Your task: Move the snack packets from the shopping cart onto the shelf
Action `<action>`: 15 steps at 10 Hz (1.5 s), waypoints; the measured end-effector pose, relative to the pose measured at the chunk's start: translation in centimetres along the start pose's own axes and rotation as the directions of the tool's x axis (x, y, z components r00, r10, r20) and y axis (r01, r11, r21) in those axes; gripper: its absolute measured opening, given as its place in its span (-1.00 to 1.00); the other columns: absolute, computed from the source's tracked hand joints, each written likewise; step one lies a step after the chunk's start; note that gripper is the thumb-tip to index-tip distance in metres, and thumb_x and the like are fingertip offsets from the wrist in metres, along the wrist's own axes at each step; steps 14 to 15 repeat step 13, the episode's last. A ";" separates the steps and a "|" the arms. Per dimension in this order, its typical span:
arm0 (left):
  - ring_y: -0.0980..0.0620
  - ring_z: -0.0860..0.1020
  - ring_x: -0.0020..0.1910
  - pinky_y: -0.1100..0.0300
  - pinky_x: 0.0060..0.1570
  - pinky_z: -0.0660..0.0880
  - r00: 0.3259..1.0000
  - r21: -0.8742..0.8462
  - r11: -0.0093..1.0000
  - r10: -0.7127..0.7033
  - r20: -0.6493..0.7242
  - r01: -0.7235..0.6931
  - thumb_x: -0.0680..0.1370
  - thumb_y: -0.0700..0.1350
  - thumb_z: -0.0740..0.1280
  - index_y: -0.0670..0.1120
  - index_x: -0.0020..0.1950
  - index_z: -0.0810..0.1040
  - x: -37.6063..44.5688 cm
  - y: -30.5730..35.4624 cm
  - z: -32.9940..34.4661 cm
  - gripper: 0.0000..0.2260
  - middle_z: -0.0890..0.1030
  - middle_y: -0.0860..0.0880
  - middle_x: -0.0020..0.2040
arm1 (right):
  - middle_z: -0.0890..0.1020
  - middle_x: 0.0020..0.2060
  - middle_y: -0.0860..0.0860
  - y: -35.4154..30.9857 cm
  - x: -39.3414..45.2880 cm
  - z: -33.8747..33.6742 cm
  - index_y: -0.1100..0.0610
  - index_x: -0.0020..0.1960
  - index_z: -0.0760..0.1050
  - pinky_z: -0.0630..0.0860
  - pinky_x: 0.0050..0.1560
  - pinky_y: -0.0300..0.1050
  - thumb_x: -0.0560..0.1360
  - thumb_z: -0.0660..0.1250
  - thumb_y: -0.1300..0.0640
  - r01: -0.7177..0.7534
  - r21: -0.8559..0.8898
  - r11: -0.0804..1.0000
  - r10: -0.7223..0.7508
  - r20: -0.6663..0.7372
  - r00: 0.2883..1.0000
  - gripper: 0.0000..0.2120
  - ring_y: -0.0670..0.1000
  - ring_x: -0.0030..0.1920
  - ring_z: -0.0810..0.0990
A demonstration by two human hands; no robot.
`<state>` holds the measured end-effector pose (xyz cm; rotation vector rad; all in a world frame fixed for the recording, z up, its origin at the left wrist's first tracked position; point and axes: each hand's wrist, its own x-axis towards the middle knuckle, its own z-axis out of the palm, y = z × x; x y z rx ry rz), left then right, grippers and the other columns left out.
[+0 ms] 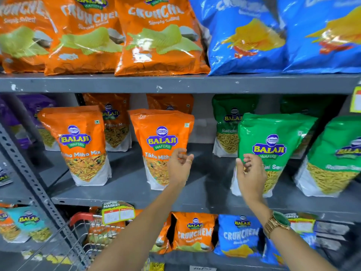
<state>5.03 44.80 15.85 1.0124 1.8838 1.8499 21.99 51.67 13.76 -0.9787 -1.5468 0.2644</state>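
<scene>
Head view: grey metal shelf (pixel 175 83) seen from close in, three tiers stocked, both arms raised toward the middle tier.
Shopping cart (pixel 78 237): lower left, wire basket with a red handle, set against the bottom tier; orange packets show through the wire.
Price tag (pixel 118 213): yellow-green, clipped to the middle tier's front edge above the cart.
Left orange packet (pixel 78 145): "Tikha Mitha Mix", upright on the middle tier, well left of the hands.
Centre orange packet (pixel 160 145): same kind, upright on the middle tier, its lower right corner behind the left hand.
Left hand (pixel 178 167): grip loose, fingers curled, nothing held; it sits just in front of the centre orange packet, and contact cannot be told.
Right hand (pixel 251 173): grip half open, fingers bent, empty; against the lower left face of the green packet.
Green packet (pixel 273 145): upright on the middle tier, tilted slightly.
Wristwatch (pixel 277 223): gold band, green dial, on the right wrist.
</scene>
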 end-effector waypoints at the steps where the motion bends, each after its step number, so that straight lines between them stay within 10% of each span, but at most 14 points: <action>1: 0.17 0.45 -0.39 0.33 -0.29 0.42 0.997 -0.054 0.998 0.030 0.071 -0.026 0.44 -0.22 0.38 -0.13 0.01 0.47 -0.1 0.2 2.4 -0.82 0.48 0.04 -0.36 | 0.52 -0.22 0.18 1.5 0.6 -1.5 0.25 -0.05 0.41 0.36 -0.21 -0.09 0.46 0.33 0.22 -0.003 -0.051 0.999 0.001 -0.039 0.999 -0.86 0.08 -0.25 0.43; 5: 0.10 0.51 0.04 0.28 0.01 0.43 0.820 0.120 0.991 -0.119 0.560 0.062 0.40 -0.11 0.44 -0.15 0.28 0.41 -2.7 0.2 11.9 -0.51 0.59 -0.11 0.20 | 0.42 0.22 0.21 9.2 1.3 -4.4 0.17 0.25 0.21 0.36 0.14 0.14 0.40 -0.02 -0.36 -0.420 -0.005 0.907 0.413 0.193 0.890 -0.31 0.21 0.21 0.40; 10: -0.07 0.54 0.15 0.04 0.20 0.49 0.880 0.110 0.980 -0.199 0.432 0.167 0.44 -0.17 0.38 -0.16 0.25 0.42 -1.1 -1.3 11.0 -0.60 0.58 -0.16 0.21 | 0.48 -0.01 0.11 8.7 0.6 -1.1 0.04 0.01 0.18 0.38 -0.11 0.00 0.23 -0.16 -0.58 -0.447 -0.001 0.894 0.428 0.290 0.856 -0.25 0.17 0.01 0.49; 13: -0.02 0.53 0.15 -0.03 0.17 0.52 0.978 0.116 0.992 0.016 0.208 -0.040 0.47 -0.14 0.29 -0.12 0.28 0.40 -1.9 -0.4 10.8 -0.63 0.57 -0.11 0.19 | 0.43 0.25 0.28 7.7 1.2 -1.5 0.26 0.29 0.22 0.30 0.20 0.12 0.48 0.00 -0.26 -0.152 -0.075 0.985 0.147 -0.068 0.987 -0.35 0.23 0.25 0.36; 15: -0.02 0.53 0.15 -0.03 0.17 0.52 0.978 0.116 0.992 0.016 0.208 -0.040 0.47 -0.14 0.29 -0.12 0.28 0.40 -1.9 -0.4 10.8 -0.63 0.57 -0.11 0.19 | 0.43 0.25 0.28 7.7 1.2 -1.5 0.26 0.29 0.22 0.30 0.20 0.12 0.48 0.00 -0.26 -0.152 -0.075 0.985 0.147 -0.068 0.987 -0.35 0.23 0.25 0.36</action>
